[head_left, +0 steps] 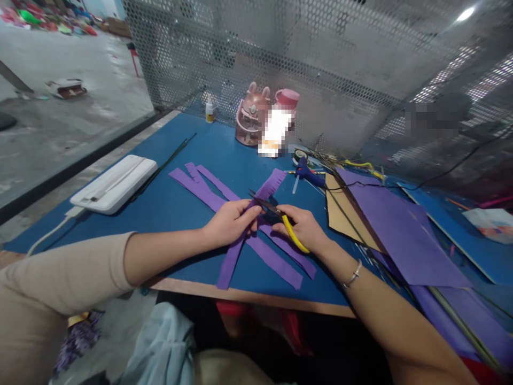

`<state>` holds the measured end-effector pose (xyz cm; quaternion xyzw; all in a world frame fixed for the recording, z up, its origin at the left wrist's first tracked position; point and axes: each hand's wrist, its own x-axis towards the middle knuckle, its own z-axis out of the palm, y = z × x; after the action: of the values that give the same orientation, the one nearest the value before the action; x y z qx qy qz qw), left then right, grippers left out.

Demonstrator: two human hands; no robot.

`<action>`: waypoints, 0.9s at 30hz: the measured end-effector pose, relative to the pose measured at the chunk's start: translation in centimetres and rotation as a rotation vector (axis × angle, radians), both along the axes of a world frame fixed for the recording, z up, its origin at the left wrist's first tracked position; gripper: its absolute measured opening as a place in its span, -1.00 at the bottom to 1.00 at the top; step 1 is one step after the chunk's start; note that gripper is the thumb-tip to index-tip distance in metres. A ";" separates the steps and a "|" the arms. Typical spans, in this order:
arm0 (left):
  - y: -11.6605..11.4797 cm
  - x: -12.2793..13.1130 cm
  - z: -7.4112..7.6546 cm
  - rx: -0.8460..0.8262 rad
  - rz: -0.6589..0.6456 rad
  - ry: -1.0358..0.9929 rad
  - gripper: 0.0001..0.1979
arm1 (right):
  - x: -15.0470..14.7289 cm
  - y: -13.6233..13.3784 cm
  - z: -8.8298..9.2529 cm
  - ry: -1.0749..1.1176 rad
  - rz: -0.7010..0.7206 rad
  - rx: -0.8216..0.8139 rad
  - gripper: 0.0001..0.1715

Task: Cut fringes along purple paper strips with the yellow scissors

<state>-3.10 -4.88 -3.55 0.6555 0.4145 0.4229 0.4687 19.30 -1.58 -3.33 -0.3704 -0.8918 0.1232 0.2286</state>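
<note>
My left hand (234, 220) pinches a purple paper strip (231, 262) near its middle. The strip's far end (273, 182) has a row of short cuts along one edge, like a fringe. In my right hand (301, 227) are scissors with yellow handles (294, 235), their dark blades lying across the strip just beyond my left fingers. Under my hands, more purple strips (276, 262) lie crossed on the blue tabletop (176, 224). My fingers hide the middle of these strips.
At the left lies a white power bank (114, 184) with a cable. A small bottle (209, 109), a pink cup (252, 120) and a lit phone (276, 131) stand at the back. Rightward are a blue glue gun (308, 172), purple sheets (396, 230) and a perforated metal panel (340, 64) behind.
</note>
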 end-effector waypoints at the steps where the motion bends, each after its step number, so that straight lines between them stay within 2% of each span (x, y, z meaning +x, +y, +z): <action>1: 0.0 0.0 0.0 0.004 0.013 -0.016 -0.69 | -0.1 -0.1 0.1 -0.025 -0.030 -0.009 -0.51; 4: 0.1 0.0 -0.1 0.027 0.036 -0.026 -0.69 | -0.2 -0.3 0.3 -0.111 -0.115 -0.045 -0.21; 6: 0.2 -0.1 -0.2 0.042 0.036 -0.004 -0.67 | -0.2 -0.3 0.3 -0.127 -0.115 -0.060 -0.12; 12: 0.3 -0.3 -0.5 0.112 0.011 0.069 -0.67 | -0.1 -0.1 -0.1 -0.025 0.040 -0.032 -0.23; 16: 0.2 -0.2 -0.3 0.150 -0.004 0.071 -0.70 | 0.2 0.2 -0.4 0.013 0.079 -0.047 -0.17; 19: 0.1 -0.3 0.0 0.201 -0.019 0.099 -0.70 | 0.3 0.4 -0.5 0.046 0.111 -0.052 -0.22; 27: 0.1 -0.2 0.0 0.144 0.014 0.112 -0.66 | 0.1 0.3 -0.3 0.066 0.063 -0.030 -0.45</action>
<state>-3.26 -4.73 -3.54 0.7072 0.4132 0.4177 0.3933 19.39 -1.31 -3.64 -0.3413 -0.8930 0.1560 0.2483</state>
